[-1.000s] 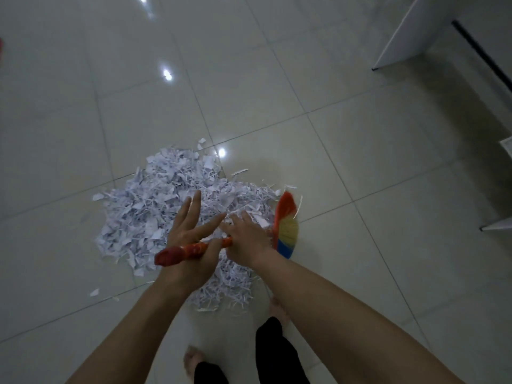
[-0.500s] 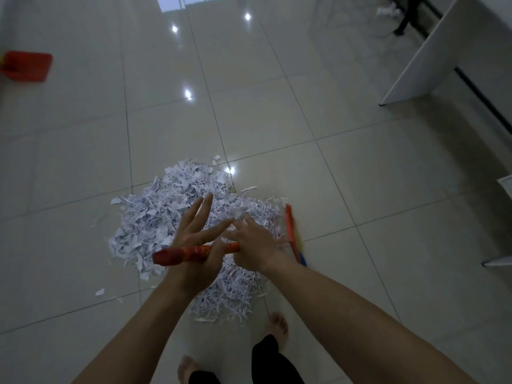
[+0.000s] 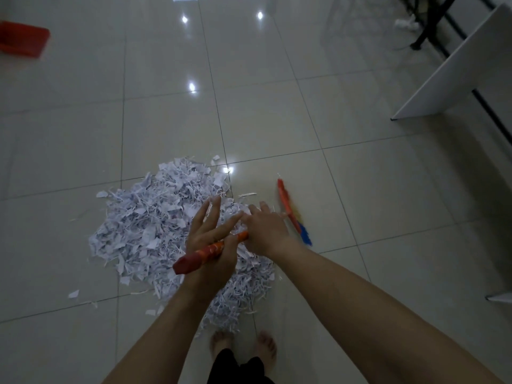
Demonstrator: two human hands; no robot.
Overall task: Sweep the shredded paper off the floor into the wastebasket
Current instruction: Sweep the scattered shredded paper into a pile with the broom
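We see no brand, label or legible writing anywhere; the red-orange broom handle (image 3: 212,252) carries a paler pattern too blurred to read.

The floor is glossy, pale beige ceramic tile (image 3: 277,120) with thin dark grout lines, and it mirrors several bright ceiling lights as white spots. A wide heap of white shredded paper (image 3: 155,225) lies on it in front of the bare feet (image 3: 243,346), with a few stray scraps just off its left and lower edges. At the far upper left, well apart from the heap, sits a red plastic object (image 3: 23,38), partly cut off by the frame; we cannot tell what it is. On the right stands a white panel of furniture (image 3: 454,70), with dark metal legs (image 3: 428,26) behind it and another white edge (image 3: 500,296) low at the right.

The left hand (image 3: 209,242) steadies the handle near its capped end with the thumb hooked over it, while its fingers stretch out straight above the paper. The right hand (image 3: 267,231) wraps around the handle further along, fingers curled over it. The broom's head, a red bar with yellow, red and blue bristles (image 3: 293,214), rests on the tile just beside the right edge of the heap, motion-blurred.
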